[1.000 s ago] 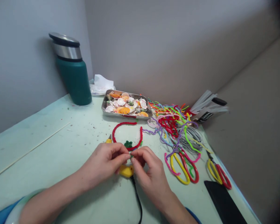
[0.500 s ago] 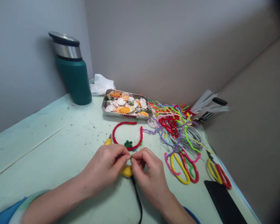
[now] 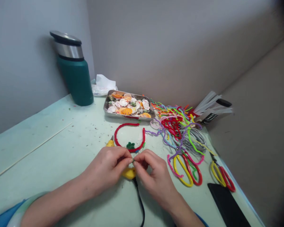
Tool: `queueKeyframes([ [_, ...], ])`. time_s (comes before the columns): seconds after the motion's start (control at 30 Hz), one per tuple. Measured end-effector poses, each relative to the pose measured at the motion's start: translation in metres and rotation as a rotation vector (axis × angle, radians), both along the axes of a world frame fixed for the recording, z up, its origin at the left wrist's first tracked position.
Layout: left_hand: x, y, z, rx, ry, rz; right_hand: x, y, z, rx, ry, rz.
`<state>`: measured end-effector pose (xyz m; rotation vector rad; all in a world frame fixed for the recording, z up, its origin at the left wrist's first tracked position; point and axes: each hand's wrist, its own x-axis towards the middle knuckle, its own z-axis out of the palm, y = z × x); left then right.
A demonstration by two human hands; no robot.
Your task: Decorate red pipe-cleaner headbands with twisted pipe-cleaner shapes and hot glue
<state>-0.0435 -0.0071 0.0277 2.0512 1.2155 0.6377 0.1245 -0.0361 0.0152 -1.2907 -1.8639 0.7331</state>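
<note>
Thumb and forefinger of my left hand (image 3: pixel 112 164) are pinched together, meeting the pinched fingertips of my right hand (image 3: pixel 152 175). A tiny, dark greenish bit shows between the fingertips, too small and covered to name. Beneath my hands lies a yellow glue gun (image 3: pixel 129 173), its nozzle end poking out past the left knuckles and its black cord (image 3: pixel 140 201) running toward me. Just beyond the fingers, a red pipe cleaner (image 3: pixel 115 134) is bent into an open loop on the table. A dark green fuzzy flower shape (image 3: pixel 130 145) sits on the loop's near side.
A metal tray (image 3: pixel 123 116) of shells stands behind the loop. To the right are tangled pipe cleaners (image 3: pixel 172 126), two pairs of scissors (image 3: pixel 186 170) (image 3: pixel 222 176) and a black flat object (image 3: pixel 227 201). A green bottle (image 3: pixel 75 78) and a thin stick (image 3: pixel 33 151) are at left.
My right hand has shifted very slightly, while both hands keep their fingertips together at the same spot. The things on the table stay where they were.
</note>
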Motion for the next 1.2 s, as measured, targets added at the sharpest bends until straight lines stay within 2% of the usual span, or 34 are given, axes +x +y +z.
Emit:
queueKeyframes([
  [0.27, -0.003, 0.005, 0.005, -0.255, -0.16, 0.065, -0.002, 0.002, 0.001, -0.096, 0.09, -0.07],
  [0.5, -0.004, 0.008, 0.001, -0.179, -0.103, 0.028, -0.004, 0.0, -0.001, -0.128, 0.113, -0.08],
  [0.67, -0.004, 0.007, 0.001, -0.259, -0.159, 0.041, -0.007, -0.001, -0.005, -0.128, 0.186, -0.13],
  [0.87, 0.005, 0.006, 0.002, -0.55, -0.41, 0.07, -0.012, -0.003, -0.005, -0.27, 0.443, -0.19],
  [1.07, 0.007, 0.005, -0.003, -0.58, -0.568, 0.079, -0.015, -0.004, -0.002, -0.469, 0.766, -0.177],
  [1.2, 0.004, 0.007, -0.002, -0.61, -0.592, 0.065, -0.014, -0.004, -0.001, -0.472, 0.803, -0.157],
])
